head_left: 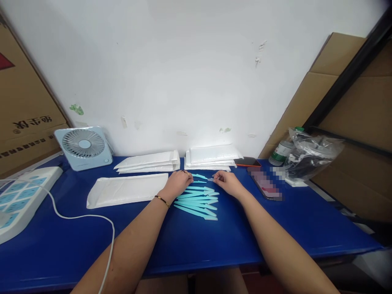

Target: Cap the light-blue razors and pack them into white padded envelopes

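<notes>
Blue-green eyebrow razors [196, 199] lie side by side on the shiny blue desk [232, 245], between my arms. My right grip [228, 182] pinches a small clear piece [210, 179]. My left grip [177, 183] is by the farthest razors [199, 176]; I can't tell if it holds one.

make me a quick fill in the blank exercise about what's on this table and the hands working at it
1. The slim turquoise pieces lie on a ____ tabletop.
2. The left hand has a dark ____ around its wrist.
3. The fan stands on the person's ____ side of the table.
4. The bottle next to the clear plastic bag has a ____ cap.

Missing words: blue; bracelet; left; green.
</notes>
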Available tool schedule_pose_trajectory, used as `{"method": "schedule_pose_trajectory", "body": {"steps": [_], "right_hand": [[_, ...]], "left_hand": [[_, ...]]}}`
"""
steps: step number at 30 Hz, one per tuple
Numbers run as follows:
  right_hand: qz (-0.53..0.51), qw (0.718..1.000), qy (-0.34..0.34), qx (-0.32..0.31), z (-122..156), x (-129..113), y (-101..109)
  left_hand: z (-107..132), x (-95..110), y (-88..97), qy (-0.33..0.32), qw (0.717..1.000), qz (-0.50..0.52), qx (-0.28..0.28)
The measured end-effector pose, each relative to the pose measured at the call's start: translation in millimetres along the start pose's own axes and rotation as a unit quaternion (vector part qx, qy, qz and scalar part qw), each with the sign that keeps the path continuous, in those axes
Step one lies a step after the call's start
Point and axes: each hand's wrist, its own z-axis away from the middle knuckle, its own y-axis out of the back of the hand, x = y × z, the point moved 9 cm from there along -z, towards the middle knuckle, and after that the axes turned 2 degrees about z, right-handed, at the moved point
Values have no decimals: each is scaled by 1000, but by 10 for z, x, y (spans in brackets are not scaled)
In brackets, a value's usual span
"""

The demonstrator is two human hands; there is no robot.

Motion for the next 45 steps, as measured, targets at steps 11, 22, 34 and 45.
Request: {"method": "schedule_pose_trajectory", "body": {"steps": [11, 22, 34, 45], "right_hand": [[-116, 990, -70, -38, 63, 130, -48], [-22, 999, 27, -8, 43, -41, -17], [-27, 996, 85, -30, 40, -323, -174], [99, 992, -19, 79, 12, 310, 407]], "left_hand": [[18, 31, 26, 0, 1000, 5, -4], [14, 28, 26, 0, 1000, 6, -5], [6, 138, -40, -31, 999, 31, -15], [54, -264, 154, 75, 996, -20, 52]]}}
